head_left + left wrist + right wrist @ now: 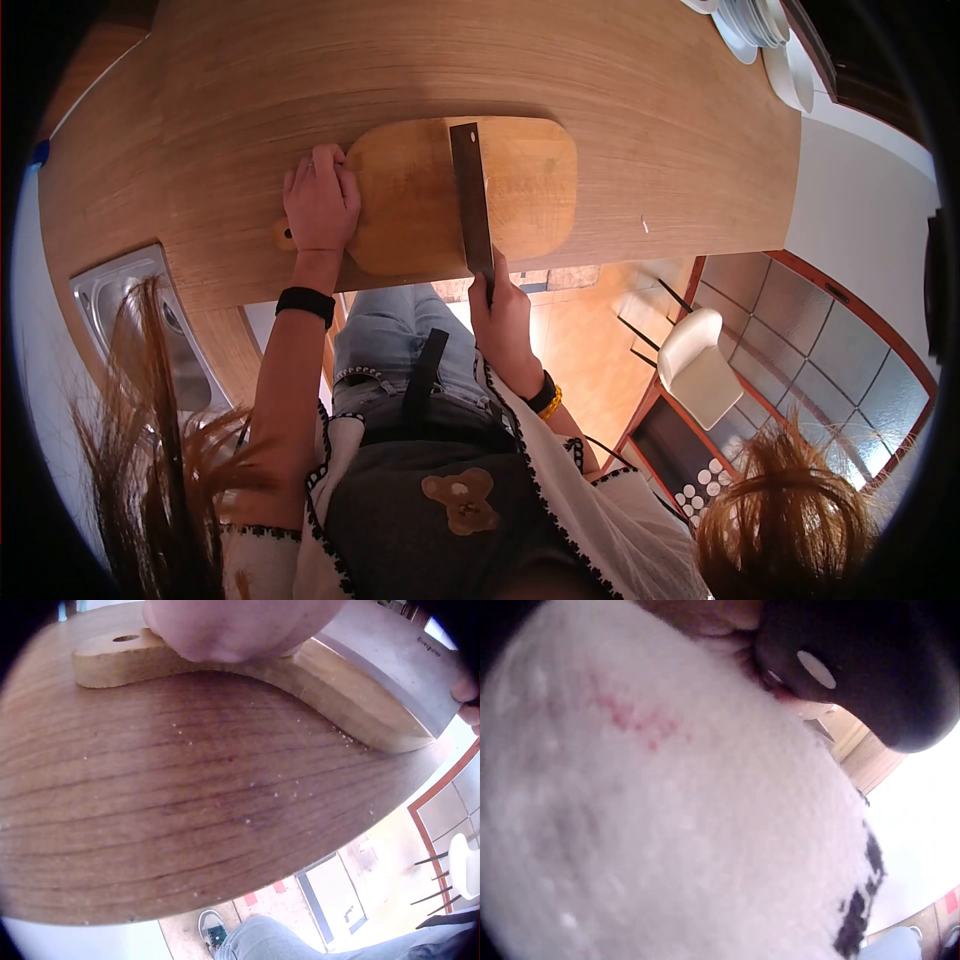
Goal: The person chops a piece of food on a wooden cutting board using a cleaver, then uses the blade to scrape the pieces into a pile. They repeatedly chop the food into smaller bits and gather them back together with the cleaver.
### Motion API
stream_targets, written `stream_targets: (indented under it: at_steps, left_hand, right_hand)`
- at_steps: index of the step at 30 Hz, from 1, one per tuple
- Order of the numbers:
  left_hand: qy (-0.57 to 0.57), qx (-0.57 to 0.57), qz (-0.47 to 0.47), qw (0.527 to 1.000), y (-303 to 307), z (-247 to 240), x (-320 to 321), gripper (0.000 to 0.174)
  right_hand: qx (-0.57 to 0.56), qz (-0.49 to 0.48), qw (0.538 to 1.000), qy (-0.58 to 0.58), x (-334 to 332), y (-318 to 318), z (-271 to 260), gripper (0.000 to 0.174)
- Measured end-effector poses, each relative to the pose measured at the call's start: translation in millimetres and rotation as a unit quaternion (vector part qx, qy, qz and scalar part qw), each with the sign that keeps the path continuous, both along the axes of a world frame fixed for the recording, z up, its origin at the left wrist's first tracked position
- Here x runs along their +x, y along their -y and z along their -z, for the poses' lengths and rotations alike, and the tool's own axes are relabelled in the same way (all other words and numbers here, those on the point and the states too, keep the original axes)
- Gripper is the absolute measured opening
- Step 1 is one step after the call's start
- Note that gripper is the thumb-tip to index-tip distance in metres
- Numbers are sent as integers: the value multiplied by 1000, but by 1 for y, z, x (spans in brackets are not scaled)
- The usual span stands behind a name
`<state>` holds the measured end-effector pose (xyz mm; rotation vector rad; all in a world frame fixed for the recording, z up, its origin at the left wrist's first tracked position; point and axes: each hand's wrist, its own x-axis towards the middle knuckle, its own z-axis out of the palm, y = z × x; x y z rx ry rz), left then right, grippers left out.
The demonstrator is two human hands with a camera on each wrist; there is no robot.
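A wooden cutting board [540, 190] lies on the wood-grain counter close to its front edge, its holed handle [285, 235] pointing left. My left hand [322, 205] grips the board where the handle meets it, fingers bent. In my right hand [507, 325] is the dark handle of a cleaver, held near the counter's front edge. The cleaver's broad blade [472, 195] stretches away from me across the middle of the board. The left wrist view shows the blade [409, 664] over the board too. Pale sleeve fabric [667, 810] fills most of the right wrist view.
A metal sink [95, 285] is set into the counter at the left. Stacked white dishes [745, 30] stand at the far right corner. Small crumbs [251, 799] dot the counter before the board. A white chair [700, 365] stands on the floor to the right.
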<state>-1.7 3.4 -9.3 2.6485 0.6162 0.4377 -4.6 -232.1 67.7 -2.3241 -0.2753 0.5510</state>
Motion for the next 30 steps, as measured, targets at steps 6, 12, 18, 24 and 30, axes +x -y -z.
stream_targets:
  at_steps: [6, 12, 18, 24, 30]
  left_hand:
    - [-2, 8, -2, 1000, 1, -1, 0, 9]
    - [1, -3, -1, 1000, 1, -2, 0, 8]
    - [1, 5, -3, 1000, 1, -1, 0, 7]
    - [3, 2, -2, 1000, 1, -2, 0, 7]
    - [-4, -6, -5, 1000, 1, -1, 0, 8]
  right_hand:
    - [25, -8, 1000, -3, 9, 1, -5, 45]
    - [-4, -120, 983, 139, 85, 34, -22, 17]
    - [-163, -334, 894, 248, 183, 28, -20, 31]
    - [-91, -331, 907, 245, 209, 2, 10, 21]
    - [-149, -389, 869, 267, 197, 15, 10, 29]
